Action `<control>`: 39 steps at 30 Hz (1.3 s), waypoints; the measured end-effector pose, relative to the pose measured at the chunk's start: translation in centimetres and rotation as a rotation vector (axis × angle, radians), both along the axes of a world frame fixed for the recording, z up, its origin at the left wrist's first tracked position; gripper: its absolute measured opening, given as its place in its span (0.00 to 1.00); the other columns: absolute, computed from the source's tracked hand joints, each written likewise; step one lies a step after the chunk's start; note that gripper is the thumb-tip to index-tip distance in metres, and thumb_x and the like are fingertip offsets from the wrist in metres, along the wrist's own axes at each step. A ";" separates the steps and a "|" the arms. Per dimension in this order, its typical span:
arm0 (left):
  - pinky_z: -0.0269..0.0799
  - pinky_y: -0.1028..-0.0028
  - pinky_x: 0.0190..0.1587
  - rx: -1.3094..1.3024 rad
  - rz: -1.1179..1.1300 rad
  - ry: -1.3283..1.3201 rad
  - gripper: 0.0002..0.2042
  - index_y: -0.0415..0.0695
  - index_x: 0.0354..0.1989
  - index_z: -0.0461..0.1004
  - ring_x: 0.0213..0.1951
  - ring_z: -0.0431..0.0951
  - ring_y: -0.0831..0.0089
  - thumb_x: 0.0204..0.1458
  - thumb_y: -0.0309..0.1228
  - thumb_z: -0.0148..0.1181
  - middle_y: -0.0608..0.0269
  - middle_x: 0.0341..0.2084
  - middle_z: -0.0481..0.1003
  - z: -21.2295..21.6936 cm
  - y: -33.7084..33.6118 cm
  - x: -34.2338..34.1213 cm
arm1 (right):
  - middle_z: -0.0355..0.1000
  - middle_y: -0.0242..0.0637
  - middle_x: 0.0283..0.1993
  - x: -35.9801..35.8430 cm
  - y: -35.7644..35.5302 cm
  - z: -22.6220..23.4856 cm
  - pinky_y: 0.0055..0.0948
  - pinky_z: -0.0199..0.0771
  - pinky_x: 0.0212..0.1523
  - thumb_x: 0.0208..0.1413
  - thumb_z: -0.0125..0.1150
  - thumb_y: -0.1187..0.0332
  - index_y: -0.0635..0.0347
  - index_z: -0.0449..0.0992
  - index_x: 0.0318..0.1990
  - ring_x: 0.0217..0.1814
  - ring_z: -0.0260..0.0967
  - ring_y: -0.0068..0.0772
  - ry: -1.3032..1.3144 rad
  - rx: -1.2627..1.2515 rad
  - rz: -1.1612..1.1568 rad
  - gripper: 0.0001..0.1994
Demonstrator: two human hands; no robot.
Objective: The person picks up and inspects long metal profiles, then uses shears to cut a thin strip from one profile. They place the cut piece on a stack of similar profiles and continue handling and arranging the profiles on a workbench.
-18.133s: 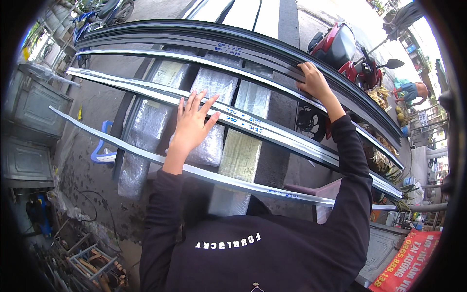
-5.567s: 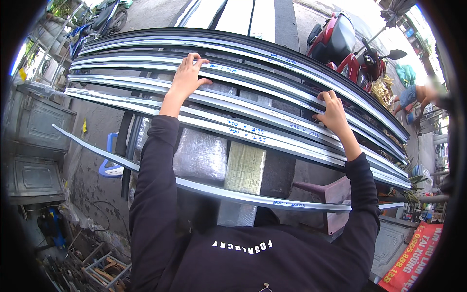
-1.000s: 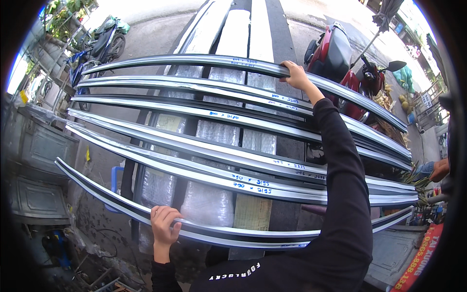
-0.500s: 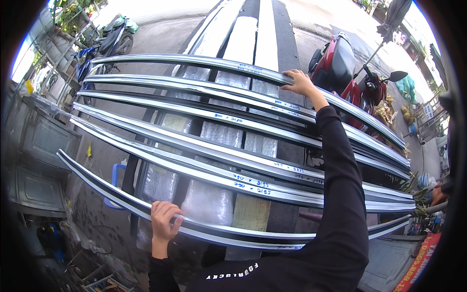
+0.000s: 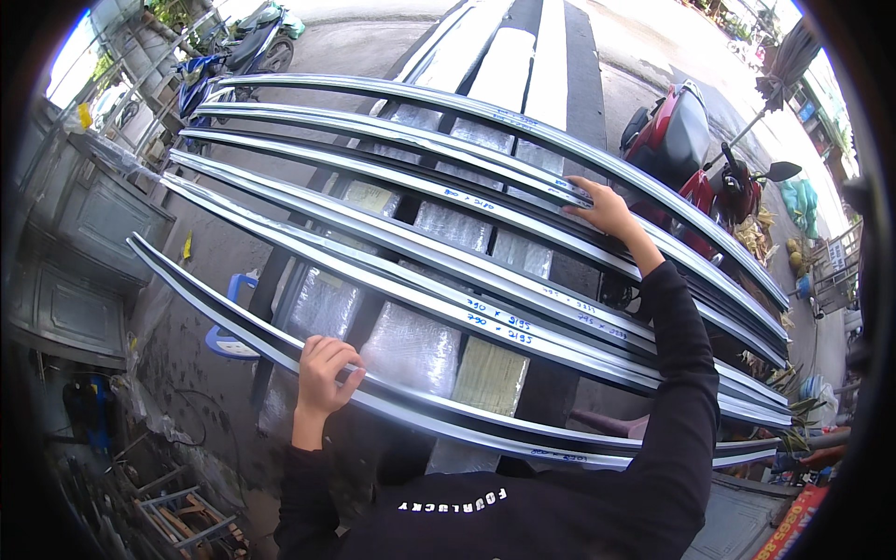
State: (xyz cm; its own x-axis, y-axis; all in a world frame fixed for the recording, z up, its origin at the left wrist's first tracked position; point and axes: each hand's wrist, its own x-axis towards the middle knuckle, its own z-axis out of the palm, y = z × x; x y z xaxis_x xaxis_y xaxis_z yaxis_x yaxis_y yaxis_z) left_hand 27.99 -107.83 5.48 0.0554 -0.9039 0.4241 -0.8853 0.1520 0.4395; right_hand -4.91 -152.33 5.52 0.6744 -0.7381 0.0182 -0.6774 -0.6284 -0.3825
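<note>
Several long silver-and-black metal profiles lie crosswise in front of me, some with blue handwriting. My left hand [image 5: 327, 375] is closed over the nearest profile [image 5: 467, 417], fingers curled across its far edge and thumb along the top. My right hand [image 5: 607, 213] reaches over the middle bars and grips the second-farthest profile [image 5: 392, 131], its fingers and thumb on either side. Beyond it lies the farthest profile [image 5: 420, 91], untouched. Between my hands run other profiles, among them a marked pair [image 5: 420, 297].
Under the profiles are long plastic-wrapped pieces [image 5: 415, 350] stretching away from me. A red motorbike [image 5: 667, 140] stands at the far right, a blue motorbike [image 5: 233, 61] at the far left. A blue plastic stool [image 5: 229, 341] and grey panels [image 5: 107, 229] are on the left.
My right hand has moved from the farthest profile to the second-farthest one. The left hand stays on the nearest profile. The whole view has shifted slightly.
</note>
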 end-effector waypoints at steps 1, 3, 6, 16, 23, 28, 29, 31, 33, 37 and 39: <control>0.63 0.66 0.44 -0.001 0.001 -0.001 0.07 0.46 0.24 0.74 0.34 0.74 0.64 0.46 0.35 0.62 0.65 0.26 0.75 0.0 0.1 0.0 | 0.72 0.45 0.58 0.0 -0.4 -0.2 0.41 0.68 0.59 0.50 0.66 0.44 0.47 0.68 0.62 0.61 0.68 0.50 0.006 -0.022 -0.012 0.34; 0.63 0.67 0.44 -0.004 0.001 0.000 0.07 0.46 0.24 0.74 0.34 0.75 0.64 0.47 0.35 0.62 0.65 0.26 0.75 0.0 0.1 -0.1 | 0.72 0.44 0.58 0.1 -1.3 -0.4 0.41 0.68 0.59 0.49 0.66 0.44 0.46 0.68 0.62 0.61 0.68 0.50 0.025 -0.092 -0.008 0.34; 0.63 0.67 0.44 -0.015 0.011 -0.002 0.08 0.46 0.24 0.74 0.34 0.75 0.64 0.47 0.35 0.62 0.65 0.25 0.75 -0.1 0.2 0.0 | 0.74 0.41 0.56 0.4 -2.4 -0.2 0.39 0.70 0.57 0.47 0.68 0.46 0.46 0.71 0.61 0.58 0.71 0.46 -0.005 -0.122 -0.003 0.33; 0.63 0.68 0.45 -0.035 0.038 0.025 0.10 0.45 0.22 0.74 0.34 0.76 0.66 0.49 0.36 0.62 0.66 0.25 0.76 -0.7 0.7 0.1 | 0.75 0.45 0.55 1.8 -2.7 -0.6 0.39 0.69 0.58 0.44 0.72 0.49 0.48 0.74 0.59 0.57 0.73 0.46 -0.064 -0.130 -0.049 0.34; 0.63 0.69 0.44 -0.076 0.038 0.033 0.10 0.45 0.22 0.74 0.34 0.75 0.67 0.48 0.37 0.65 0.67 0.25 0.76 -1.1 0.8 0.2 | 0.75 0.42 0.55 2.7 -4.3 -0.9 0.39 0.69 0.58 0.42 0.71 0.47 0.49 0.74 0.59 0.58 0.71 0.46 -0.059 -0.130 -0.030 0.35; 0.63 0.68 0.46 -0.051 0.045 0.034 0.11 0.45 0.23 0.75 0.36 0.76 0.66 0.48 0.39 0.64 0.65 0.26 0.77 -0.9 0.8 0.2 | 0.74 0.46 0.55 3.2 -4.9 -0.8 0.38 0.69 0.58 0.42 0.71 0.47 0.53 0.73 0.60 0.58 0.71 0.46 -0.042 -0.095 -0.025 0.37; 0.63 0.68 0.47 -0.065 0.050 0.026 0.10 0.46 0.23 0.74 0.36 0.76 0.67 0.48 0.38 0.64 0.66 0.26 0.77 -0.8 0.8 0.1 | 0.74 0.46 0.55 3.1 -5.0 -0.7 0.38 0.69 0.58 0.42 0.71 0.46 0.55 0.72 0.60 0.58 0.71 0.46 -0.035 -0.094 -0.020 0.37; 0.62 0.68 0.48 -0.061 0.070 0.014 0.10 0.47 0.25 0.74 0.38 0.76 0.68 0.49 0.39 0.64 0.67 0.28 0.76 -0.7 1.0 0.0 | 0.73 0.49 0.56 3.0 -4.9 -0.5 0.38 0.69 0.58 0.42 0.71 0.45 0.61 0.70 0.61 0.58 0.71 0.48 -0.010 -0.104 -0.015 0.40; 0.62 0.67 0.49 -0.091 0.097 0.006 0.09 0.47 0.27 0.75 0.40 0.75 0.67 0.49 0.39 0.64 0.67 0.30 0.76 -0.7 1.3 -0.1 | 0.71 0.49 0.58 3.1 -4.8 -0.3 0.39 0.66 0.61 0.43 0.70 0.44 0.61 0.69 0.61 0.60 0.68 0.49 0.009 -0.076 -0.024 0.41; 0.62 0.65 0.52 -0.184 0.302 -0.018 0.09 0.48 0.35 0.75 0.47 0.72 0.63 0.51 0.38 0.62 0.65 0.40 0.74 -1.2 2.4 -1.0 | 0.66 0.47 0.61 3.4 -2.3 0.8 0.42 0.59 0.65 0.47 0.67 0.42 0.59 0.68 0.62 0.65 0.61 0.51 0.137 -0.377 -0.039 0.40; 0.61 0.64 0.54 -0.265 0.556 0.074 0.09 0.46 0.40 0.74 0.52 0.68 0.58 0.52 0.33 0.61 0.59 0.47 0.71 -1.9 3.1 -2.1 | 0.66 0.46 0.60 3.2 1.0 2.2 0.46 0.59 0.63 0.55 0.62 0.52 0.60 0.69 0.59 0.63 0.61 0.51 -0.040 -0.539 0.029 0.29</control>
State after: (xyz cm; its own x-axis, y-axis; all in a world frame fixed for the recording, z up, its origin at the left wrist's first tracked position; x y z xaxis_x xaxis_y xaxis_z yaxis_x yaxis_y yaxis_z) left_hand 25.91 -104.74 3.62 0.5261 -0.5958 0.6068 -0.8316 -0.2112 0.5136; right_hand -1.67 -151.30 7.76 0.6856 -0.5979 0.4153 -0.6482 -0.7611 -0.0255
